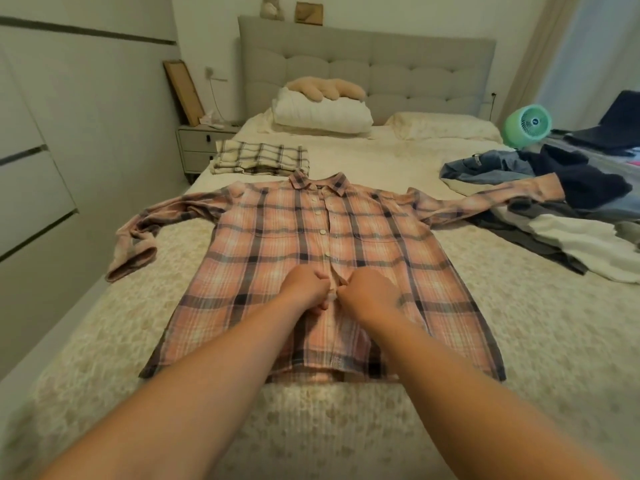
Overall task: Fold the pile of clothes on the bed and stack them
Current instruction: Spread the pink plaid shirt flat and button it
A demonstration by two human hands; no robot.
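A pink plaid shirt (277,244) lies flat and face up on the bed (519,323), collar away from me, both sleeves spread out to the sides. My left hand (306,285) and my right hand (369,289) meet at the button placket in the shirt's lower middle, each pinching the fabric there with curled fingers. A folded cream plaid garment (261,157) sits beyond the collar. An unfolded pile of clothes (554,209) lies at the right: jeans, dark items, grey and white pieces. The shirt's right sleeve reaches onto that pile.
Two pillows (322,112) and a plush toy lie by the padded headboard (367,60). A green fan (528,126) stands at the bed's right side. A nightstand (197,147) stands on the left, beside white wardrobe doors.
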